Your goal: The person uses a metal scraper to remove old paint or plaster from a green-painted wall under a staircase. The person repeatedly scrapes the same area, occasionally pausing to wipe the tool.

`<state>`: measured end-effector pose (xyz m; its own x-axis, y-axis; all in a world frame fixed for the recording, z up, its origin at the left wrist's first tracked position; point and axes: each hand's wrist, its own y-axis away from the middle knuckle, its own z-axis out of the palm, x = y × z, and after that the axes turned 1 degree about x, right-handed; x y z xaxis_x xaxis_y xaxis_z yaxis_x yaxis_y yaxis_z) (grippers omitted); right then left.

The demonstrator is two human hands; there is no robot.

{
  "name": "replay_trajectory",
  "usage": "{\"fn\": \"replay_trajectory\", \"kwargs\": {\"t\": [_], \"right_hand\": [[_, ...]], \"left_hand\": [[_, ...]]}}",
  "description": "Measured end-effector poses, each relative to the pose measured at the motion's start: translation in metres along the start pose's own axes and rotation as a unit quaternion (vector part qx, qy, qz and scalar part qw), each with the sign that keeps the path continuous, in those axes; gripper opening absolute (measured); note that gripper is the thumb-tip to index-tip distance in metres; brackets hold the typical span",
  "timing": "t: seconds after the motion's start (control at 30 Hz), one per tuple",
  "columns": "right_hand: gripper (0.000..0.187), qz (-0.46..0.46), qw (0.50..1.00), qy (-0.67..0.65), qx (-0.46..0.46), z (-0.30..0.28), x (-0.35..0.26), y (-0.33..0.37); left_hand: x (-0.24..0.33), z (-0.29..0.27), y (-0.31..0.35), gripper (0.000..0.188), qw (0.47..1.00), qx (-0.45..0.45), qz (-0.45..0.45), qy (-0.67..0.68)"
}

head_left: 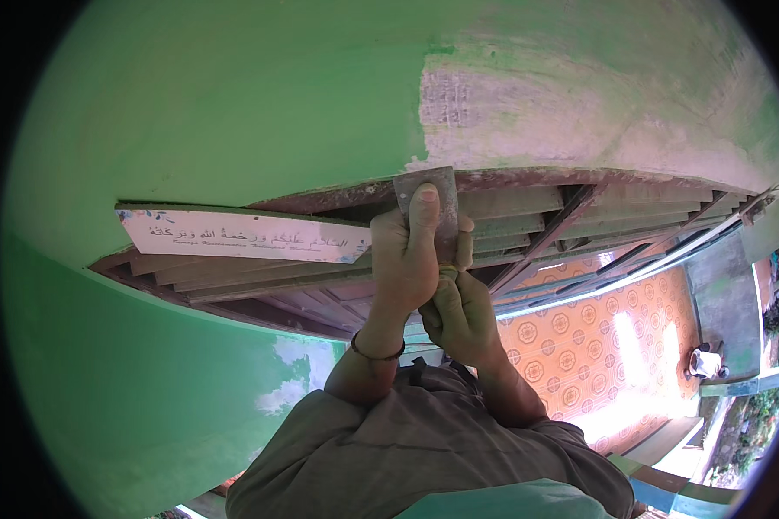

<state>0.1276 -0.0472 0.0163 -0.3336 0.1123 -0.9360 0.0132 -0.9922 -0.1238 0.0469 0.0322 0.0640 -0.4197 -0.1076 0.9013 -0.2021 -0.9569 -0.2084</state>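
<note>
A flat metal scraper [447,208] points up at the green wall [277,112], its blade end by the lower edge of a scraped pale patch [528,121]. My left hand [407,255] is closed on the blade, thumb pressed flat along its face. Below it, my right hand [464,320] wraps round the lower end of the scraper, where a bit of yellow shows. Most of the handle is hidden by my fingers. A dark bracelet [377,353] circles my left wrist.
Under the patch runs a brown wooden frame [528,179] with slats. A white lettered board [242,233] leans against it at left. Far below right lies an orange patterned tile floor [571,346]. A small white and dark shape [706,363], too small to tell, stands near its edge.
</note>
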Motion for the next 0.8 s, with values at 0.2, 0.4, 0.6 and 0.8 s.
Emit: {"fn": "replay_trajectory", "kwargs": {"t": [0.2, 0.4, 0.6, 0.8], "right_hand": [[0.027, -0.023, 0.998, 0.027, 0.043, 0.014, 0.002, 0.0], [0.031, 0.003, 0.997, 0.04, 0.069, 0.02, 0.002, 0.003], [0.029, -0.136, 0.962, 0.221, 0.08, 0.021, 0.009, 0.002], [0.028, -0.016, 0.993, -0.109, 0.037, 0.031, 0.022, -0.003]], "left_hand": [[0.009, -0.004, -0.001, 0.06, 0.999, -0.023, 0.034, -0.017], [0.009, -0.005, -0.002, 0.06, 0.999, -0.035, -0.022, -0.006], [0.007, -0.007, -0.003, 0.061, 0.999, -0.037, -0.006, -0.021], [0.015, -0.015, -0.004, 0.062, 0.991, -0.044, -0.001, -0.126]]}}
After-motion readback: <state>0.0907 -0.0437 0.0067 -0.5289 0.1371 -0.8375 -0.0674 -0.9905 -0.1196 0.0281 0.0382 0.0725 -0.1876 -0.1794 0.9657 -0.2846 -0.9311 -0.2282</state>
